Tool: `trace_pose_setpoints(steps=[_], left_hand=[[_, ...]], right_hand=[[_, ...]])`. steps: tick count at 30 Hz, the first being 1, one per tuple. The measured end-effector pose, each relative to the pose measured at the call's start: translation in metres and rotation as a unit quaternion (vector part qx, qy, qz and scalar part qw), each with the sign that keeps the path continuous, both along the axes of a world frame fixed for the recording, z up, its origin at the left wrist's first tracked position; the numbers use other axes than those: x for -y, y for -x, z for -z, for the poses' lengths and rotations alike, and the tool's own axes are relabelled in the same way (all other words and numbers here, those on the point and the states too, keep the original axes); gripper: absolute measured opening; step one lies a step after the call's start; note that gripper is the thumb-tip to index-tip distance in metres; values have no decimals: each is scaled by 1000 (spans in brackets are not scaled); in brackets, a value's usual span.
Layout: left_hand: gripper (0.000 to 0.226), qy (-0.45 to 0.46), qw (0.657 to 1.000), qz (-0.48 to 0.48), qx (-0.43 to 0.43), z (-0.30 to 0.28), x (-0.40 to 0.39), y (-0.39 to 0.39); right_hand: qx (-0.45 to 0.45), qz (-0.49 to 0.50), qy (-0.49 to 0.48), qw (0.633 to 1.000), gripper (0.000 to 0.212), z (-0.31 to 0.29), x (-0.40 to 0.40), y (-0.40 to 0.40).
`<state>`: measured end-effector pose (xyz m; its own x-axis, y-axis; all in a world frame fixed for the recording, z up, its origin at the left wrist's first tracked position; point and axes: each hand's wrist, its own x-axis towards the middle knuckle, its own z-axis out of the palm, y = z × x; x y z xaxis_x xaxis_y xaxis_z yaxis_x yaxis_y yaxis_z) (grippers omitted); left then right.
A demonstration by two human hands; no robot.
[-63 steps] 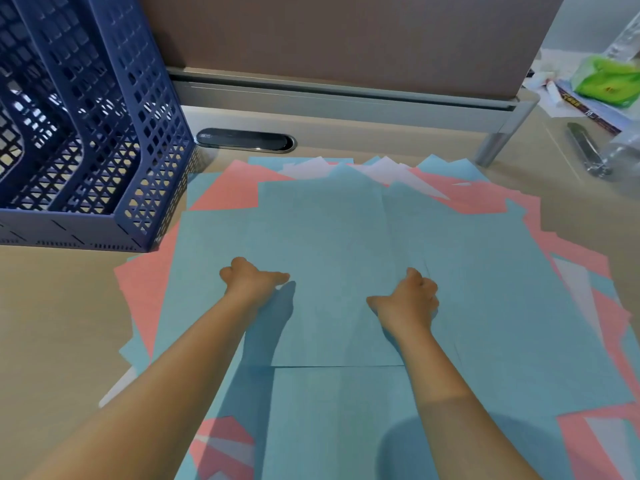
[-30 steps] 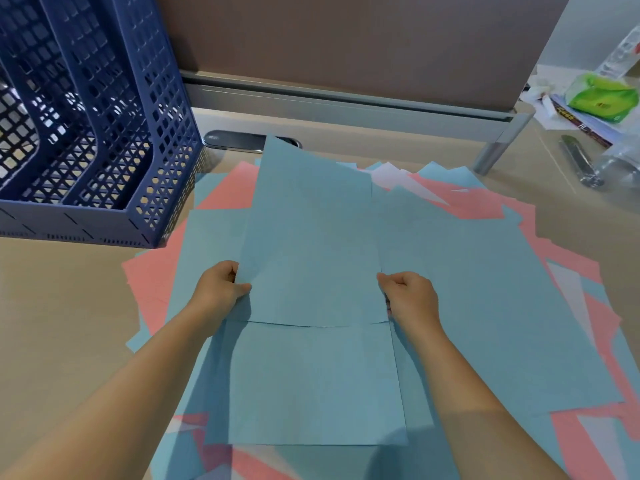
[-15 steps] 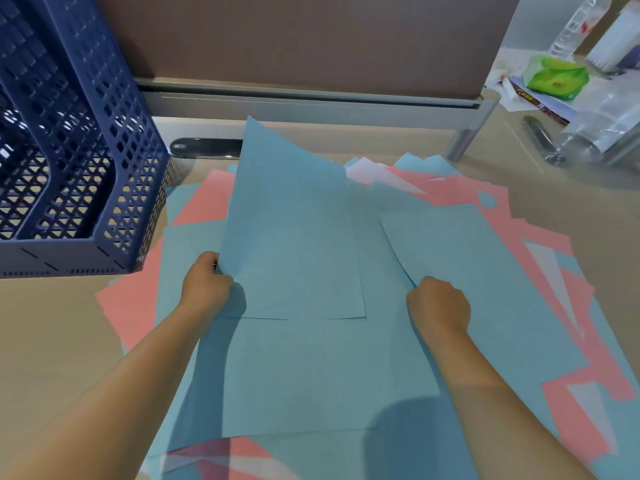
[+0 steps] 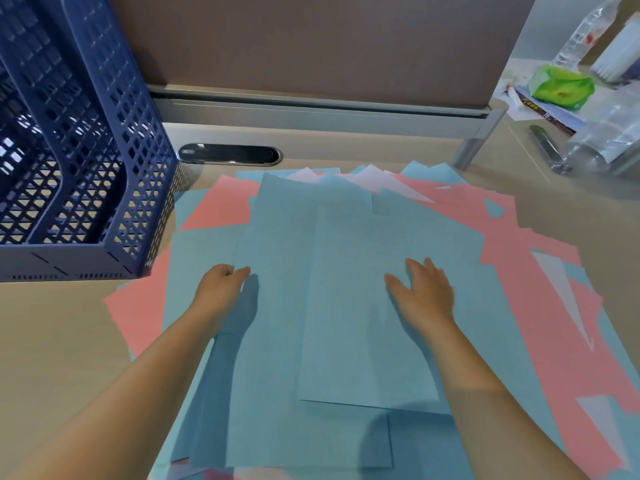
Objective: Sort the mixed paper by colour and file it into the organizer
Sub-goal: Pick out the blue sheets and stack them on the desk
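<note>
A loose heap of thin paper sheets covers the middle and lower right of the frame, spread over a pale beige desk top (image 4: 52,341). The light blue sheets (image 4: 277,306) lie uppermost, several overlapping at slightly different angles, with the topmost blue sheet (image 4: 363,323) set near the centre. Salmon pink sheets (image 4: 540,323) stick out from beneath on the left and right edges, and a few white sheets (image 4: 377,180) show as pointed corners at the far edge of the heap (also as slivers at the right).

The left hand (image 4: 221,289) rests on the blue paper left of centre, its fingers curled in, the tips against the sheet; whether they pinch an edge cannot be told. The right hand (image 4: 422,289) lies flat on the topmost blue sheet, fingers straight and a little spread, somewhat blurred.

In the upper left of the frame stands a dark blue plastic lattice organizer (image 4: 104,161), its upright compartments seen from the side; through the holes no paper shows in what is visible, and its base just touches the pink sheets' corner.

At the upper right sit a green packet (image 4: 561,86) and clear plastic bottles (image 4: 588,26).
</note>
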<state>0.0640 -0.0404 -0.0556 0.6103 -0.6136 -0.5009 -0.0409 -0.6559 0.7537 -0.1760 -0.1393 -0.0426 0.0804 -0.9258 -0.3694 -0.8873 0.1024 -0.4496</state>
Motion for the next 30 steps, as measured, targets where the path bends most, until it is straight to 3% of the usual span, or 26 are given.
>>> trace_pose_setpoints(steps=[2,6,8,10,11,12,14,19,22,24,26,30], left_hand=[[29,12,1000,-7,-5,3,4,2],[19,22,999,18,-46,4,12,15],[27,24,998,37,-47,5,15,20],[36,-17,995,58,84,6,17,19],[41,-46,983,69,166,6,17,17],[46,-69,966,85,232,7,16,15],[53,-102,946,121,282,12,14,14],[76,-120,942,176,259,20,16,36],[63,-100,954,137,248,10,18,42],[54,-50,978,86,181,2,19,42],[57,-23,993,38,113,-4,16,43],[59,-58,992,-14,109,-5,6,40]], right_hand=[[-120,-39,-40,991,72,12,-9,13],[-45,-68,-61,995,73,23,-24,-10],[20,-46,-35,998,71,19,-22,-14],[18,7,28,999,70,16,-16,-2],[-28,33,51,998,71,18,-13,10],[-79,58,49,994,75,21,-11,22],[-124,96,-3,988,83,25,-13,40],[-62,47,-25,997,82,30,-15,29],[-35,10,-22,999,81,27,-12,21],[-16,4,-14,1000,78,27,-10,24],[-8,20,5,1000,68,24,-8,28],[30,88,-10,996,62,17,-6,22]])
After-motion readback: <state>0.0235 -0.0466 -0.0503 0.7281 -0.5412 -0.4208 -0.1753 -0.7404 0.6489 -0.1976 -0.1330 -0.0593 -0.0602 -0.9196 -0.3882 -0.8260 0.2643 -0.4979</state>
